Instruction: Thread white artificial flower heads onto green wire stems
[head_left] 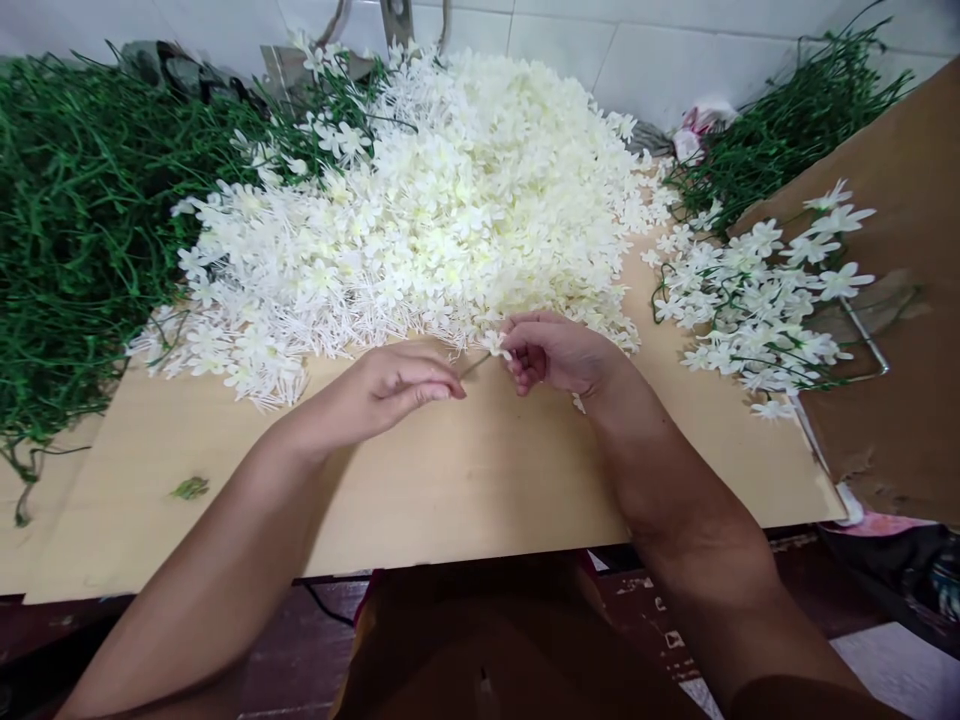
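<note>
My left hand [409,388] pinches a thin green stem [477,363] between thumb and fingers, over the front part of the table. At the stem's other end is a small white artificial flower [496,344], which the fingers of my right hand [551,350] grip. Right behind both hands rises a big heap of white and cream artificial flowers [480,190], some with thin white stalks. Whether the stem is fixed in the flower I cannot tell.
Green plastic stems [82,220] are piled at the left, more stems [787,130] at the back right. Flowers on green stems [765,300] lie at the right beside a brown cardboard sheet [892,400]. A green scrap [190,488] lies on the wooden table [450,510].
</note>
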